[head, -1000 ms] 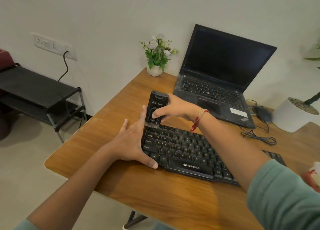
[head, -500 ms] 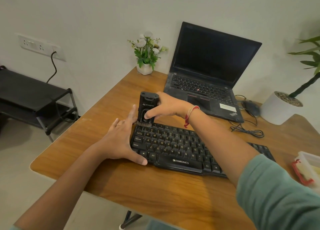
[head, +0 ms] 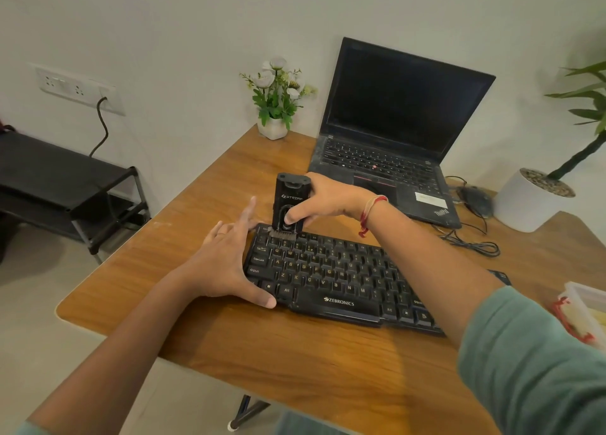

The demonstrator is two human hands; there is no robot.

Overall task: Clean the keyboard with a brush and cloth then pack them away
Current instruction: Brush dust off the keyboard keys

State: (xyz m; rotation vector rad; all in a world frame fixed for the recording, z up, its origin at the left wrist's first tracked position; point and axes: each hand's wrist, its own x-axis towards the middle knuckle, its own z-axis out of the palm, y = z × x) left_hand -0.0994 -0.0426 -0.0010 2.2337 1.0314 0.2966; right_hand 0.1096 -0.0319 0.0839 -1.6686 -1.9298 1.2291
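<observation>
Brush [head: 290, 201] upright at the far left corner of the keyboard [head: 328, 270], short bristles [head: 282, 234] down on the top key row. Right hand [head: 328, 201] grips the lower body of the brush, thumb on the front face, fingers wrapped behind. Left hand [head: 223, 267], fingers spread and nearly straight, braces the keyboard's left end with the thumb along its front edge; it holds nothing. Brush body: black, boxy hard plastic, probably light and rigid; a low hold near the bristles should give the best control. Bristles appear short and stiff. Keyboard: flat, black, matt plastic, likely light enough to slide on the smooth wood-grain table [head: 295, 352], hence the bracing. Beyond: open laptop [head: 393, 123], small flower pot [head: 273, 126], mouse [head: 475, 200]; white box [head: 587, 310] at right edge.
</observation>
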